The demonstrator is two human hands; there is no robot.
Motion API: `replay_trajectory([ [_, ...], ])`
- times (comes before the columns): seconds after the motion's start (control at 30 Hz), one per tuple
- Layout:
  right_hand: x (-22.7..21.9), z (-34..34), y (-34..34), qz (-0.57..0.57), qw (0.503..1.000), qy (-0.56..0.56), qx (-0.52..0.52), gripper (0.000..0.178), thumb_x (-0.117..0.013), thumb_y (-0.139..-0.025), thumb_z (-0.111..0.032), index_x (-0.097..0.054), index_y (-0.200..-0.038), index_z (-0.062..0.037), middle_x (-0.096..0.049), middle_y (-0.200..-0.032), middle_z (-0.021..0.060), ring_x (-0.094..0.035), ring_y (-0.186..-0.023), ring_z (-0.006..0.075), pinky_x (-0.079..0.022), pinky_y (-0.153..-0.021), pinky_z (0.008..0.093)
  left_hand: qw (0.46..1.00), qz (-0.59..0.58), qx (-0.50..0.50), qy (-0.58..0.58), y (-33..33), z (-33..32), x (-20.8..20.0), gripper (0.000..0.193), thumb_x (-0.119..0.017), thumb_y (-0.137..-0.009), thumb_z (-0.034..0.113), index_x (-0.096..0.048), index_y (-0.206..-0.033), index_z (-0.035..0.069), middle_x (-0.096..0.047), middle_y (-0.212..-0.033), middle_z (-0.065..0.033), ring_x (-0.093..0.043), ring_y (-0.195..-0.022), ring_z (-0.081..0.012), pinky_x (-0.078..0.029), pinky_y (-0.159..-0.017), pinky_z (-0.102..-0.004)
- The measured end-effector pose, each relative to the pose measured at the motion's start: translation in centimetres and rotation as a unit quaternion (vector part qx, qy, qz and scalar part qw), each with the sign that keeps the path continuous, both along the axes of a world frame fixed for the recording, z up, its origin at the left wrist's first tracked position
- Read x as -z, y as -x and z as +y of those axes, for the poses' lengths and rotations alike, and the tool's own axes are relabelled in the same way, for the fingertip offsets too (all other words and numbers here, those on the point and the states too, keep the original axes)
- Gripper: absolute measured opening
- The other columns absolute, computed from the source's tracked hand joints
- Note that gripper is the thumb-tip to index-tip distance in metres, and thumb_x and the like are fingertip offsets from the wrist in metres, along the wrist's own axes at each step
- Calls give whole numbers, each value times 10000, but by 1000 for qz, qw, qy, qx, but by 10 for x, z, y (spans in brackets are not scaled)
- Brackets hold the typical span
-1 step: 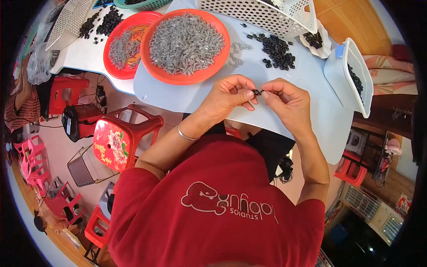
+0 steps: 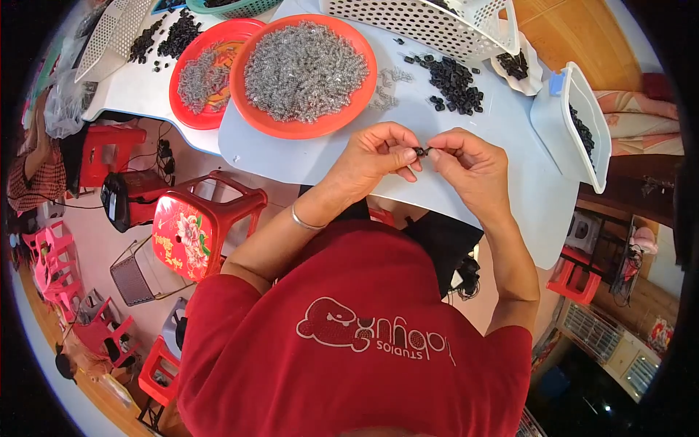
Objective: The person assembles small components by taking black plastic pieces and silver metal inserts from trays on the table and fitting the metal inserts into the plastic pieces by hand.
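Over the table's near edge, my two hands meet fingertip to fingertip at a small black part (image 2: 420,151). My left hand (image 2: 378,156) is closed, pinching this part between thumb and fingers. From the other side, my right hand (image 2: 470,164) pinches at its end; the fingertips hide most of that end. Just beyond lies a heap of small black plastic pieces (image 2: 455,84). To the left of the heap are a few loose greyish pieces (image 2: 389,84). An orange-red bowl (image 2: 251,120) farther left holds many tiny shiny grey pieces (image 2: 302,69).
A red plate (image 2: 182,102) with more grey pieces sits left of the bowl. White perforated baskets (image 2: 429,29) stand at the back. At the right are a white tub (image 2: 553,116) of black pieces and a small white dish (image 2: 535,76). A red stool (image 2: 182,237) stands left below the table.
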State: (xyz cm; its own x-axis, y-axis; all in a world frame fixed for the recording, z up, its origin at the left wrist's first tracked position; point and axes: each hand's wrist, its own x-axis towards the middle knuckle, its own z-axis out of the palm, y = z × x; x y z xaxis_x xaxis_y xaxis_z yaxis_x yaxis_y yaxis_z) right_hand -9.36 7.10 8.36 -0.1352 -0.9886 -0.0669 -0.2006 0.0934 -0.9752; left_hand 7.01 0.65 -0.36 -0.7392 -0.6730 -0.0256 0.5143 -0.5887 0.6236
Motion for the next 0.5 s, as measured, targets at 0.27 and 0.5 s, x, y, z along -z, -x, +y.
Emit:
replay_trajectory([
  [0.27, 2, 0, 1, 5, 999, -45, 18, 96, -681, -837, 0, -687, -931, 19, -676, -829, 29, -599, -733, 52, -501, -649, 199, 1000, -15, -6, 15, 1, 1, -1, 97, -638, -887, 14, -618, -979, -10, -648, -880, -74, -659, -781, -150, -587, -685, -295],
  [0.5, 5, 2, 1, 19, 998, -62, 19, 85, -686, -844, -31, -686, -916, 15, -677, -823, 25, -597, -727, 50, -500, -644, 200, 999, -37, -17, 27, 2, 2, -1, 84, -632, -887, 0, -625, -968, -24, -660, -862, -78, -668, -763, -149, -588, -692, -287],
])
